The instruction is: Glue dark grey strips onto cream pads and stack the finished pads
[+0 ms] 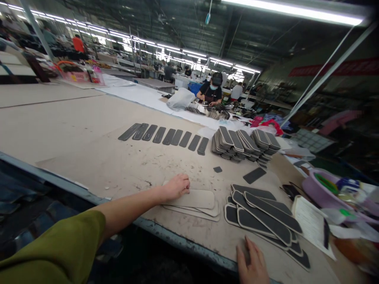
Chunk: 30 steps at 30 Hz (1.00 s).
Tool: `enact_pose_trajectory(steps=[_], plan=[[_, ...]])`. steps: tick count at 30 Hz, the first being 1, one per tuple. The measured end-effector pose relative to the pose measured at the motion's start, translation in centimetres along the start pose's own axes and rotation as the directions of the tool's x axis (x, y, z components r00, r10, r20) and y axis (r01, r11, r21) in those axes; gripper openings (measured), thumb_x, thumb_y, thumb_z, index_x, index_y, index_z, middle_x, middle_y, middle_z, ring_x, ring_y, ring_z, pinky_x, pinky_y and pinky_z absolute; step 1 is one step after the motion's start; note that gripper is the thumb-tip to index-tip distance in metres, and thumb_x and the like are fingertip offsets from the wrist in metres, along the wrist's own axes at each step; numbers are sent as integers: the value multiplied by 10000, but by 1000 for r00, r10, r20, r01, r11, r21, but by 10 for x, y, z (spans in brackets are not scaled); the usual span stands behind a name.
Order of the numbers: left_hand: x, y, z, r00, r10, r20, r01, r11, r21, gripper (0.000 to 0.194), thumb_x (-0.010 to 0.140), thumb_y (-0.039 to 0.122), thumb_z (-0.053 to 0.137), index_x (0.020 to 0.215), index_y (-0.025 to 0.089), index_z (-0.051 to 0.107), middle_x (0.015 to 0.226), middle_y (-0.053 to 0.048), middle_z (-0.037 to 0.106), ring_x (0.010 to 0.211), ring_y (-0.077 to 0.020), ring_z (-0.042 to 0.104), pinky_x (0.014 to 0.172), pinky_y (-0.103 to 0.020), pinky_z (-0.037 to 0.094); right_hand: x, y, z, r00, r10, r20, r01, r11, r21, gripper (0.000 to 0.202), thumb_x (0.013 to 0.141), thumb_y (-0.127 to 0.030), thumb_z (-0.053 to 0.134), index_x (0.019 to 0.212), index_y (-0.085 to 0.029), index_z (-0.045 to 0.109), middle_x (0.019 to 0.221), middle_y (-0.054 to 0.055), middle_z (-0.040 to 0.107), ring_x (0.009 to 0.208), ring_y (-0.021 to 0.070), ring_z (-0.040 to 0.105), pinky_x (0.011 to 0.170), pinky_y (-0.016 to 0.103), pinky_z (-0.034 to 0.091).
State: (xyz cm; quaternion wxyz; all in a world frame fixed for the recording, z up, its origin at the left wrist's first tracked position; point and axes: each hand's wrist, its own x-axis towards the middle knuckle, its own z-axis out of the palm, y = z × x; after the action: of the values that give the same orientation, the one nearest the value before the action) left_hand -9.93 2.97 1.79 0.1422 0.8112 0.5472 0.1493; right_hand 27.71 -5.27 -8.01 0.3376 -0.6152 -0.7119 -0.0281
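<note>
Beige tabletop (89, 134): right hand (253, 262), fingers parted, near dark panels (262, 213) | left hand (177, 186) bunched atop pale panels (199, 199), grip unclear | step looks like steadying that stack; next move likely calls for a freed edge | beyond: dark strips (168, 137), in a row

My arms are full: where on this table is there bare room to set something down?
The widest bare patch is the table's left, between the dark strips and its near edge. A smaller, speckled one lies between the strips and the left hand. The right is crowded: stacks, dark pads, paper, basin.
</note>
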Motion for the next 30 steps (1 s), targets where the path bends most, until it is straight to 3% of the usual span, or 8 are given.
enact_pose_trajectory(steps=[4, 9, 12, 16, 21, 23, 27, 30], plan=[[-4, 4, -6, 999, -39, -2, 39, 996, -79, 113, 860, 245, 469, 838, 169, 550, 885, -51, 570, 835, -184, 534, 775, -288, 402, 1, -35, -6, 975, -194, 105, 181, 976, 120, 414, 877, -426, 455, 1170, -155, 562, 1070, 127, 623, 967, 231, 594, 837, 362, 498], [-10, 10, -46, 998, -55, 4, 54, 977, -204, 133, 873, 272, 418, 880, 189, 521, 798, 5, 596, 741, -139, 543, 677, -226, 404, 11, -114, -3, 757, -509, 411, 417, 859, 295, 442, 854, -314, 524, 1287, -242, 476, 1241, 53, 568, 1126, 199, 522, 932, 329, 468], [-23, 18, -71, 997, 6, 77, 20, 941, -338, 119, 845, 280, 461, 856, 193, 540, 771, 32, 592, 724, -114, 536, 655, -190, 396, 20, -145, 10, 711, -526, 467, 433, 850, 299, 467, 829, -336, 559, 1283, -254, 485, 1252, 43, 564, 1148, 221, 504, 967, 368, 444], [-46, 29, -81, 969, 90, 230, 36, 868, -494, 90, 801, 254, 508, 829, 206, 578, 740, 48, 584, 699, -103, 528, 606, -170, 379, 37, -147, 39, 710, -564, 422, 478, 826, 300, 451, 833, -298, 528, 1275, -212, 498, 1231, 72, 579, 1160, 230, 501, 966, 374, 443], [-64, 25, -61, 960, 53, 274, 99, 852, -514, 85, 800, 254, 513, 823, 210, 582, 709, 50, 570, 666, -99, 514, 585, -170, 372, 69, -136, 72, 671, -594, 443, 512, 804, 303, 535, 803, -228, 519, 1328, -168, 434, 1353, 113, 465, 1236, 258, 432, 987, 419, 424], [-64, 21, -49, 964, 26, 265, 113, 862, -495, 90, 807, 265, 514, 829, 210, 582, 717, 47, 581, 674, -103, 523, 595, -173, 380, 78, -131, 77, 714, -529, 459, 435, 849, 300, 473, 846, -230, 456, 1312, -148, 453, 1335, 126, 483, 1215, 238, 462, 970, 394, 445], [-54, 19, -19, 966, -28, 256, 124, 921, -369, 103, 823, 272, 513, 840, 215, 597, 791, 21, 639, 744, -134, 577, 642, -200, 417, 79, -97, 66, 895, -271, 354, 182, 947, 263, 433, 900, -332, 388, 1271, -134, 489, 1275, 127, 539, 1169, 212, 508, 967, 376, 449], [-44, 25, 7, 969, -55, 239, 90, 986, -139, 149, 843, 301, 499, 854, 210, 617, 821, -28, 657, 765, -182, 604, 651, -259, 446, 68, -58, 53, 955, -134, 264, 78, 974, 210, 461, 877, -437, 413, 1173, -119, 567, 1158, 138, 615, 1057, 237, 584, 899, 382, 496]])
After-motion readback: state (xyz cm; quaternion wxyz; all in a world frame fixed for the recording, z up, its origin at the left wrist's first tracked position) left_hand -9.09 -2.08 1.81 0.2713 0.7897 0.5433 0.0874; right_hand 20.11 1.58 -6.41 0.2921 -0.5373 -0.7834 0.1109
